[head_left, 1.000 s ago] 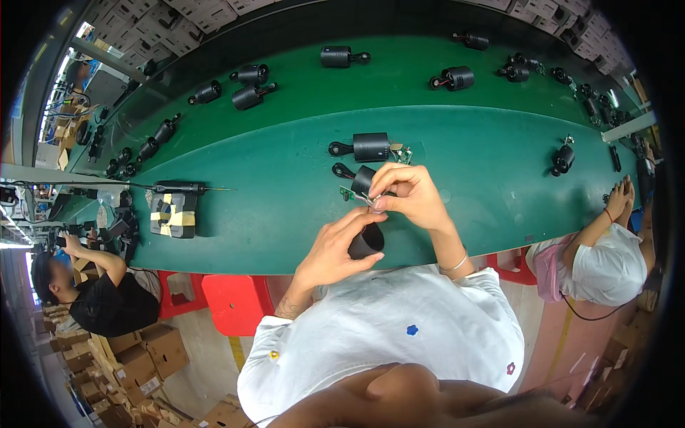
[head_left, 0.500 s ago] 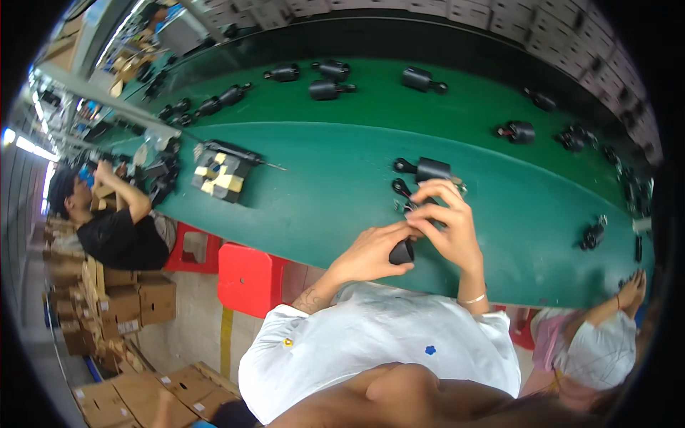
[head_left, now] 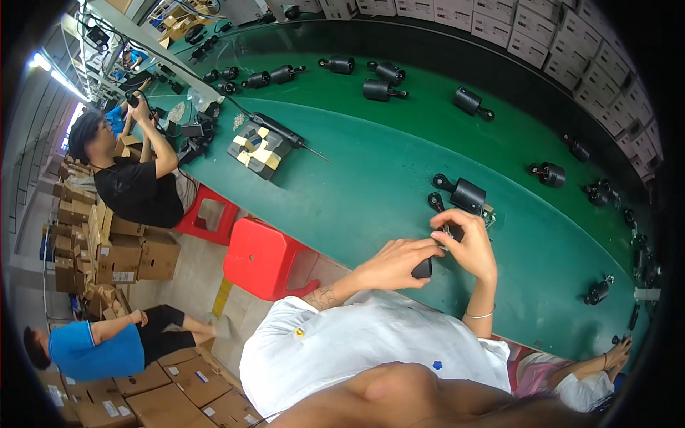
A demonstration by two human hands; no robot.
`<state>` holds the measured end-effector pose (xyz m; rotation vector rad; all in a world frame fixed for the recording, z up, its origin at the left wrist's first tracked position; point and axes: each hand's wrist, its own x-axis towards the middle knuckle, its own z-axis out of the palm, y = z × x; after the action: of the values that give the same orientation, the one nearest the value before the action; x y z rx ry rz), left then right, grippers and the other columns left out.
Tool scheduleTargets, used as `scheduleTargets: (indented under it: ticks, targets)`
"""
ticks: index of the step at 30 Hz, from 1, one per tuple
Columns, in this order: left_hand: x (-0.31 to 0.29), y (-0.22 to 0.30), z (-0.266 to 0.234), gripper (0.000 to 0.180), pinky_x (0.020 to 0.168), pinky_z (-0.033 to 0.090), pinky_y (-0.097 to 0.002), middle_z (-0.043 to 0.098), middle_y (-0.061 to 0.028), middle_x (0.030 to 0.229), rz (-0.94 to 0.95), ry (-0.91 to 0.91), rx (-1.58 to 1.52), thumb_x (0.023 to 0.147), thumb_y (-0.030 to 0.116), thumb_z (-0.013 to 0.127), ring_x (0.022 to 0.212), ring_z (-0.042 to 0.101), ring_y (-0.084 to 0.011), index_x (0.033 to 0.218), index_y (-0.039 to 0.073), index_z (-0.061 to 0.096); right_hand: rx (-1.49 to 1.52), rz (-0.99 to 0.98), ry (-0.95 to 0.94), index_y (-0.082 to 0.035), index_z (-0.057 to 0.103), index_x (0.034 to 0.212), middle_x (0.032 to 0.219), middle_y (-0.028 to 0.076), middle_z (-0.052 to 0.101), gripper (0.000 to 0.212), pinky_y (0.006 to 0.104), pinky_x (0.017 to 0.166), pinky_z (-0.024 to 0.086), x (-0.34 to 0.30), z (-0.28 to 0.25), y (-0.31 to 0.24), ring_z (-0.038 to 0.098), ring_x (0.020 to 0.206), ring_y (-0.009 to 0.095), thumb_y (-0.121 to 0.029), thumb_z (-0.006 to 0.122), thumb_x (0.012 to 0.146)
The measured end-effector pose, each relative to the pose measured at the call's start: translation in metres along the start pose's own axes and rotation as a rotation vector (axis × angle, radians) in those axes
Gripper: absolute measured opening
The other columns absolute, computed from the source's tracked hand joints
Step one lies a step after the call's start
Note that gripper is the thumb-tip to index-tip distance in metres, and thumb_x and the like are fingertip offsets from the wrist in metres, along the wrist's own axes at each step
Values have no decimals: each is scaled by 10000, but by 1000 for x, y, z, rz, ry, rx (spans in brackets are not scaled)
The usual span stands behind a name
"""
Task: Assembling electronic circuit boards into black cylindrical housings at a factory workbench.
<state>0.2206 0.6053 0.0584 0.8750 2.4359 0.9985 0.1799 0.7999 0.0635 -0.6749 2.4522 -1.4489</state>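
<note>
My left hand (head_left: 396, 264) is wrapped round a black cylindrical housing (head_left: 423, 269), whose lower end shows below the fingers. My right hand (head_left: 467, 246) bends over its upper end, thumb and fingertips pinched together there. What they pinch is small and mostly hidden; a bit of something shiny shows. Just beyond the fingertips is a black ring-ended piece (head_left: 435, 202); whether it joins the held housing I cannot tell. Behind it on the bench lies a black cylinder with a ring-ended arm (head_left: 469, 194), and a small circuit board (head_left: 489, 215) sits by its right end.
An electric screwdriver (head_left: 278, 130) rests by a black fixture block with pale yellow pads (head_left: 258, 151) at left on the green bench (head_left: 357, 171). Several black cylinders (head_left: 385, 90) line the far strip. Red stools (head_left: 260, 258), cartons (head_left: 160, 253) and co-workers (head_left: 139, 178) are nearby.
The whole view has swung, so bench items appear farther right. My hands stay together on the housing, the right fingers more curled in. A person in blue now shows at lower left.
</note>
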Motion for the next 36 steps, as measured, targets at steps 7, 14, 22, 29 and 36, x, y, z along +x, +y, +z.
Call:
scheduleTargets:
  ticks: [7,14,22,29,36]
  targets:
    - [-5,1,6,512,804,498,-367,646,-55,1135,169,215,209,709,146,734,855,624,-282,1199,98,593,217,258,213,19,621,1110,785,75,671,375,288,663,489,2,-1,-9,584,684,150,-11,712,748]
    - [-9,4,12,557,841,489,-358,636,-51,1135,217,237,332,683,141,747,870,625,-284,1214,101,581,385,374,18,11,621,1138,807,77,678,411,277,684,489,-3,-9,-12,591,679,131,21,715,738]
    - [11,-31,12,503,776,508,-347,635,-67,1098,149,-29,-523,727,133,713,842,632,-226,1210,71,588,370,-148,147,-20,683,1037,848,58,691,358,293,791,492,-19,-6,-27,614,818,184,78,629,697]
    - [12,-33,26,582,759,516,-336,644,-93,1077,191,-7,-1849,693,145,734,829,637,-232,1242,30,579,119,-497,344,-115,762,736,877,15,697,185,347,852,460,-30,-11,-22,564,1011,253,8,723,603]
    - [5,-19,33,698,771,525,-358,646,-121,1071,191,-20,-1604,652,174,753,818,652,-291,1291,1,533,-111,-298,600,-148,779,781,827,-17,621,261,315,732,456,-37,4,-33,492,805,188,24,737,588]
